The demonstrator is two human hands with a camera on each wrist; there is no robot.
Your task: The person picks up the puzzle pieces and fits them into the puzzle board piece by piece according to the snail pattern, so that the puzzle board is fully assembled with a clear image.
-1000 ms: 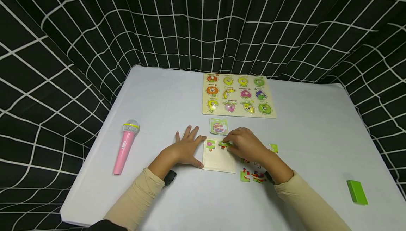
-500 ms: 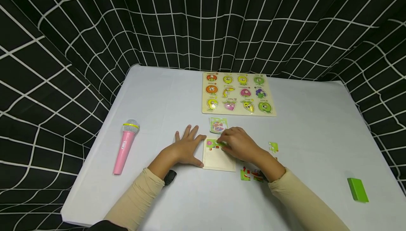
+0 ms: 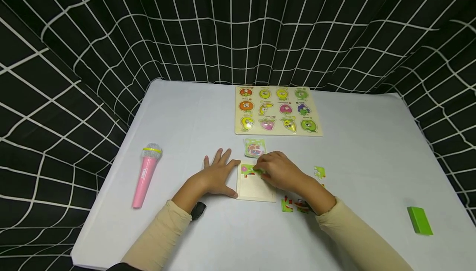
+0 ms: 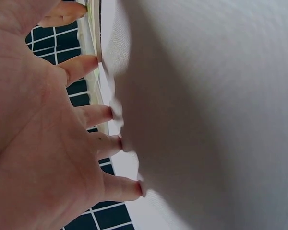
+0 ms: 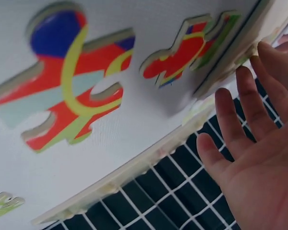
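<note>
A pale wooden puzzle tray lies flat before the person. My left hand rests with fingers spread, its thumb and index fingertips at the tray's left edge. Over the tray's top edge, my right hand pinches a green jigsaw piece, mostly hidden by the fingers. Another green piece with a pink spot sits in the top left corner, right beside it. Loose jigsaw pieces lie right of the tray, among them a red and blue one close to the right wrist camera.
Behind the tray lies a small picture card, and beyond it a fruit knob puzzle board. A pink toy microphone is at the left, a green block at the far right. A black grid curtain surrounds the table.
My right hand has moved slightly left with its piece, up against the corner piece, then held nearly still. My left hand has stayed in place at the tray's edge.
</note>
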